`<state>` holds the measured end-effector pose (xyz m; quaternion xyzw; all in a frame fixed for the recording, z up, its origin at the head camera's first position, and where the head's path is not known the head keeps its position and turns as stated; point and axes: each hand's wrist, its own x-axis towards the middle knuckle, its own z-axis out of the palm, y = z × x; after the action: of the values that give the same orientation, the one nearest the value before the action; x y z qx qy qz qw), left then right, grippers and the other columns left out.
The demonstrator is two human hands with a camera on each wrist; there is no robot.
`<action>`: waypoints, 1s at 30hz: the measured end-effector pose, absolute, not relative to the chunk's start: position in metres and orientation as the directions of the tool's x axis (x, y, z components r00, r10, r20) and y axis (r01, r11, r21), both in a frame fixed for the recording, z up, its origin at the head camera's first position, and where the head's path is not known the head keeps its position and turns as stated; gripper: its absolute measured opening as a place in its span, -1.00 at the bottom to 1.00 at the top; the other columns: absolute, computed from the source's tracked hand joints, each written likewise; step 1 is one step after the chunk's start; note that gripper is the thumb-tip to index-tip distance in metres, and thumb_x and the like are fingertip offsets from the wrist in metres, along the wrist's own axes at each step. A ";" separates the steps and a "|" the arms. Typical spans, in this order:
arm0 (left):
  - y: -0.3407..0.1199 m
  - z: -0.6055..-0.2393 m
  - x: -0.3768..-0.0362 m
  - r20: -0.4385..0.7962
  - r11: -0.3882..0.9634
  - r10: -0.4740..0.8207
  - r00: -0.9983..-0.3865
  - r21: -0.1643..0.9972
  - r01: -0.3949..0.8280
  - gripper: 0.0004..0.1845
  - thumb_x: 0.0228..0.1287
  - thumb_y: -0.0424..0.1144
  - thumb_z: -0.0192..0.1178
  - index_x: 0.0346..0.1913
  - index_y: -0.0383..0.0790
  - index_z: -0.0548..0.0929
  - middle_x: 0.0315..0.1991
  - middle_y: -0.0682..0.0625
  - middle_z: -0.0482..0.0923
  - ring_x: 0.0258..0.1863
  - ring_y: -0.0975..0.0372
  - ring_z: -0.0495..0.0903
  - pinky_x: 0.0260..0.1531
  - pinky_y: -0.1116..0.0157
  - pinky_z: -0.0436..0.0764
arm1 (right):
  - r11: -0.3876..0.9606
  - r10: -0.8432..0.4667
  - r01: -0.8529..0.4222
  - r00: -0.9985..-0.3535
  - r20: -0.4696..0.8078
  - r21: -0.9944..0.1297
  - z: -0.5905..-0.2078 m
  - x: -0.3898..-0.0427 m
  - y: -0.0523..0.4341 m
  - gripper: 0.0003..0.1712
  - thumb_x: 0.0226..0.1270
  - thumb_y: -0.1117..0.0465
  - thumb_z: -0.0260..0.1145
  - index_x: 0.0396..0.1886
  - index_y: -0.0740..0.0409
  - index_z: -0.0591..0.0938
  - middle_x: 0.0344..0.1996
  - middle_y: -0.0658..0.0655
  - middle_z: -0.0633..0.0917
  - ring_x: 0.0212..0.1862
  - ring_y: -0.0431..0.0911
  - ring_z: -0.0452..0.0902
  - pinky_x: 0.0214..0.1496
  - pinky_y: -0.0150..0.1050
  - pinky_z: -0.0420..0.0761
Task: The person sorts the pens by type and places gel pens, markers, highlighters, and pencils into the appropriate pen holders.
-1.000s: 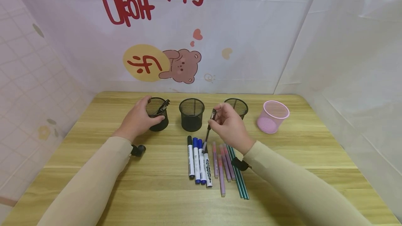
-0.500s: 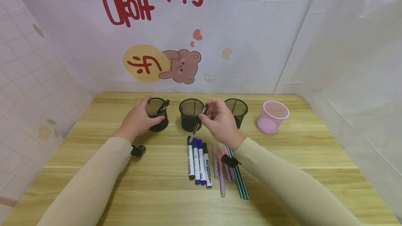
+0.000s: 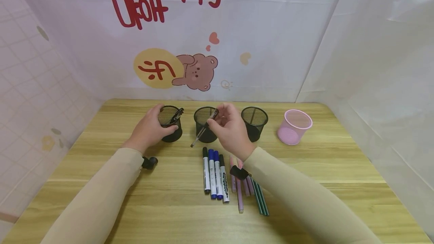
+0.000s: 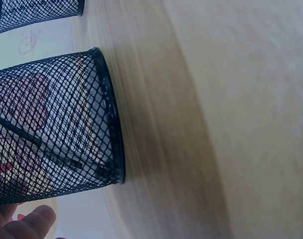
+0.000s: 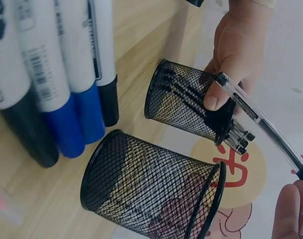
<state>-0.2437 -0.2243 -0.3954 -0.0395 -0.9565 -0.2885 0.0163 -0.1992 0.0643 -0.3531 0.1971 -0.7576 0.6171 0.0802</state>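
My left hand (image 3: 147,129) grips the leftmost black mesh pen cup (image 3: 172,135), thumb across its front. Several clear pens with black caps (image 5: 238,139) lean out over its rim. In the right wrist view, the left thumb (image 5: 216,97) presses the mesh. My right hand (image 3: 232,131) pinches a clear pen (image 3: 200,133) by its black-capped end. That pen slants down to the left, overlapping the second black mesh cup (image 3: 208,137) in the head view. The right wrist view shows the pen's free end (image 5: 223,79) overlapping the held cup's rim.
Several white markers (image 3: 212,176) with black or blue caps lie side by side, near several pink-purple pens (image 3: 240,199) and teal pencils (image 3: 262,202). A third black mesh cup (image 3: 253,129) and a pink cup (image 3: 291,133) stand along the back right.
My right hand has carried the pen leftward and slightly up, from above the markers to in front of the second cup. The left hand stays on its cup.
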 end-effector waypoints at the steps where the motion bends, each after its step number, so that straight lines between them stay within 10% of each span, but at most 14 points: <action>1: -0.224 -0.395 -0.244 0.054 0.830 0.065 -0.996 0.552 0.084 0.12 0.27 0.23 0.41 0.68 -0.19 0.07 0.63 -0.32 0.15 0.57 -0.26 0.22 0.48 -0.32 0.30 | 0.151 -0.198 -0.408 -0.905 0.377 -0.900 -0.353 -0.199 0.062 -0.58 0.41 0.45 0.37 0.15 0.32 0.42 -0.22 0.22 0.64 -0.31 -0.16 0.64 -0.19 -0.37 0.68; 30: -0.224 -0.395 -0.244 0.049 0.823 0.063 -0.997 0.562 0.080 0.13 0.26 0.22 0.43 0.68 -0.20 0.07 0.62 -0.33 0.17 0.56 -0.27 0.25 0.47 -0.32 0.32 | -0.017 -0.077 -0.541 -0.838 0.540 -0.841 -0.341 -0.217 0.005 -0.68 0.48 0.50 0.26 0.08 0.35 0.36 -0.11 0.31 0.59 -0.11 0.19 0.75 -0.11 -0.43 0.66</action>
<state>-0.2442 -0.2236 -0.3951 -0.0375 -0.9547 -0.2950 0.0140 -0.2167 0.0048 -0.3405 0.2272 -0.6799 0.6758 0.1715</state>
